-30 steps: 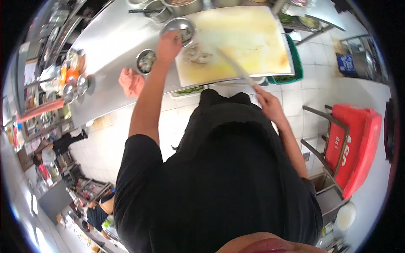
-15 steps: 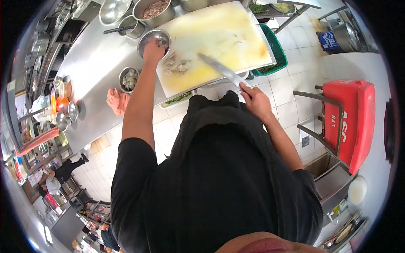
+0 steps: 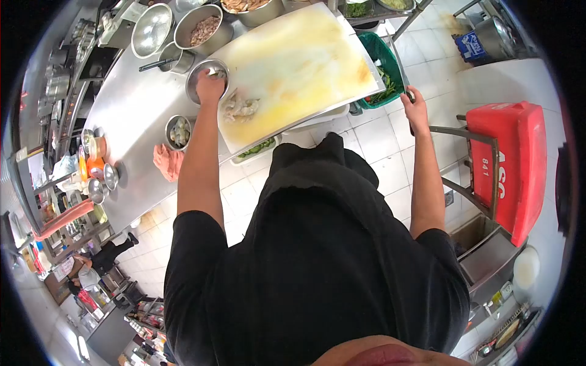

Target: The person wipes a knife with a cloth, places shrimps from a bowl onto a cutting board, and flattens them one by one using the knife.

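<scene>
My left hand (image 3: 210, 90) reaches into a round metal bowl (image 3: 193, 78), fingers curled down inside it. Small greyish pieces show at the fingertips; what the fingers hold is not clear. Beside the bowl, a few peeled raw shrimp (image 3: 242, 108) lie on the yellow-stained white cutting board (image 3: 299, 67). Out to the right, my right hand (image 3: 416, 111) is wrapped round the handle of a large kitchen knife (image 3: 399, 61). Its blade points away from me, along the right side of a green bin (image 3: 397, 79) holding green trimmings.
A small bowl of shrimp (image 3: 179, 133) and a pink cloth (image 3: 168, 162) are on the steel counter (image 3: 131, 116). A pot of chopped meat (image 3: 204, 32), a saucepan (image 3: 177, 59) and a colander (image 3: 152, 30) stand at the back. A red plastic container (image 3: 516, 165) is on the right.
My right hand has swung right with the knife, from over the board to beside the green bin. My left hand stays in the bowl. The view has shifted slightly.
</scene>
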`<state>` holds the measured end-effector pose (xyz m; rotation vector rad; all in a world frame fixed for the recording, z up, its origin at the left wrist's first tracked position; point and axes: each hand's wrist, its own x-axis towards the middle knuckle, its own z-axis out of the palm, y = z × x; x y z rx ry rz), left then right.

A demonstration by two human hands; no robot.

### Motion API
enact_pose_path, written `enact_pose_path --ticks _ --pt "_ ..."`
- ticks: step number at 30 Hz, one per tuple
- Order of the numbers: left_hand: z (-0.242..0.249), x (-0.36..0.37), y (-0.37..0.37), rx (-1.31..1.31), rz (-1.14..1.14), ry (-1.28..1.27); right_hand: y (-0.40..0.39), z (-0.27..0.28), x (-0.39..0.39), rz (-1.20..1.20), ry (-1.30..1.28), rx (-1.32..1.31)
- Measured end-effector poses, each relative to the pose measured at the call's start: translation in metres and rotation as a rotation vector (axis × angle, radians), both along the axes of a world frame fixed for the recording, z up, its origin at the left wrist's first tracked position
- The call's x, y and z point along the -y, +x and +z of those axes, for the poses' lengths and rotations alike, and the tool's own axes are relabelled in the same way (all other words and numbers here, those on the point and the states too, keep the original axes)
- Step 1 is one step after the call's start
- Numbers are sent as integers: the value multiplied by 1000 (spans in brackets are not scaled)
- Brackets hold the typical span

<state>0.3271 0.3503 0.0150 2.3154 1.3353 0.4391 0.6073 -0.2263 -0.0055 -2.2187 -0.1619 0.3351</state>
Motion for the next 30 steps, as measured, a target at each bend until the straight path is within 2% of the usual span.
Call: enact_pose_path --ticks 3,7,9,10,11,12,14,16,19,21,24,27,28,30 --pt "11 9 4 27 -62 122 7 -39 10 -74 506 -534" --pt "36 35 19 62 -173 290 -6 -87 14 -177 748 -798" --pt "70 67 32 80 -214 318 -18 -134 30 -285 726 -980" --pt "76 87 37 54 -268 323 -26 -149 40 -438 751 -1183" --pt "81 107 48 44 -323 334 -37 -204 66 -507 669 -1251" --pt "85 121 61 41 -375 349 -54 -206 83 -385 654 -1173" --pt "57 132 76 98 -547 442 -86 -187 106 -411 681 -1141" --pt "40 156 83 31 -638 262 -110 -150 126 -445 676 -1137" --pt "26 183 84 -69 -716 210 -124 -106 145 -440 594 -1095" --pt "24 185 79 -19 -757 203 -123 -95 157 -411 560 -1073" --pt "25 181 68 -12 -816 222 -118 -54 156 -409 608 -935" --pt "23 172 56 0 -854 190 -105 -27 140 -360 859 -840" --pt "21 170 56 11 -867 165 -99 -14 131 -284 826 -827" --pt "18 166 56 5 -873 131 -98 -3 110 -305 795 -766"
